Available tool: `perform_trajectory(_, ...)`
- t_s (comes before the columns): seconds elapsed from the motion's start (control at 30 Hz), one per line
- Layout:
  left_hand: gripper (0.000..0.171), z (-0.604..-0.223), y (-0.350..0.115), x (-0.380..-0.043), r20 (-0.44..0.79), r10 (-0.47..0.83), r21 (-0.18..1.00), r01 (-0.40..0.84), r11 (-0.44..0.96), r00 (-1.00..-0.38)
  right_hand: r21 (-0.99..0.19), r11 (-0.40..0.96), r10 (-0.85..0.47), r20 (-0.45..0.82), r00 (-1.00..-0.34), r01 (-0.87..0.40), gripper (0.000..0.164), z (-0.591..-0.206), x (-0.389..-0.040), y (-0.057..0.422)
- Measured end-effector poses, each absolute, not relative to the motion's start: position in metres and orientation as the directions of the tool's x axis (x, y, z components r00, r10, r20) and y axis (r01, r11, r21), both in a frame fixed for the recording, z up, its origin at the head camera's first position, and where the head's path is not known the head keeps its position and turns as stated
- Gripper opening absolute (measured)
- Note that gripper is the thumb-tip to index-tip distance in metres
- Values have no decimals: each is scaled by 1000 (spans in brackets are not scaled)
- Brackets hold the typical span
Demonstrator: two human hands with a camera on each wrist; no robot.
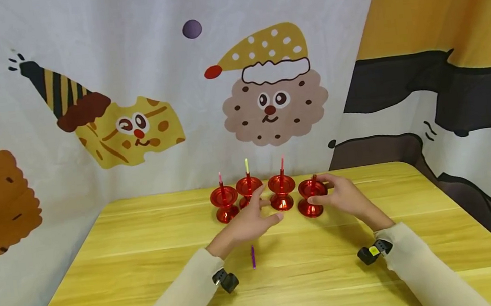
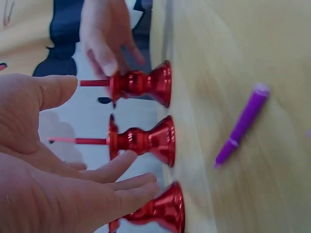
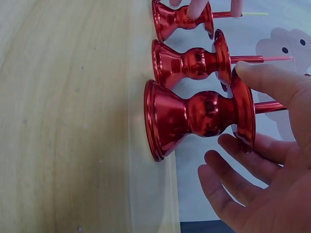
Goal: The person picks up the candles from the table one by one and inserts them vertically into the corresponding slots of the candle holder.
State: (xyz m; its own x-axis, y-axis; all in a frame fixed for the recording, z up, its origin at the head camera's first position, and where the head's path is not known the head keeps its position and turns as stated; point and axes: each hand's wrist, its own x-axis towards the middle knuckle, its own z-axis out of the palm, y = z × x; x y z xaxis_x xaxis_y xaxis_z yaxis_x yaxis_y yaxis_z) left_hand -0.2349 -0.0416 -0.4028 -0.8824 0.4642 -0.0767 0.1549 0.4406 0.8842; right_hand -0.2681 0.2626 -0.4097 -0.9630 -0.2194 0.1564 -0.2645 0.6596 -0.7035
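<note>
Several shiny red candle holders stand in a row on the table. In the head view, my right hand (image 1: 346,194) grips the dish of the rightmost candle holder (image 1: 311,209), thumb at the front rim and fingers behind. A bare red stem (image 3: 269,107) rises from that dish. My left hand (image 1: 250,220) reaches in with fingers spread, holding nothing, in front of the yellow-candle holder (image 1: 249,185) and left of the red-candle holder (image 1: 282,202). At the far left stands the pink-candle holder (image 1: 227,214). A slim purple stick (image 1: 253,257) lies nearer me.
The yellow wood-grain table (image 1: 150,275) ends at a back edge just behind the holders. Beyond hangs a white curtain (image 1: 143,13) printed with cartoon biscuits. Each wrist carries a small black camera (image 1: 229,282) on a strap.
</note>
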Motion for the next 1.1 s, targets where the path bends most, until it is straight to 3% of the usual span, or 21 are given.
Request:
perform_trajectory(0.27,57,-410,-82,-212,-41,436,827,214,519,-899,-720,647,-215,146,-966,-253,75,-411,-269,263)
perform_trajectory(0.47,28,-419,-98,-201,-91,464,702,274,657,-881,-726,642,-213,141,-967,-247,76,-413,-271,266)
perform_trajectory(0.83,38,-422,-88,-193,-134,451,555,311,772,-882,-740,624,-210,149,-966,-250,75,-418,-271,268)
perform_trajectory(1.1,35,-422,-85,-194,-122,452,546,321,774,-884,-740,624,-214,149,-965,-252,75,-416,-270,267)
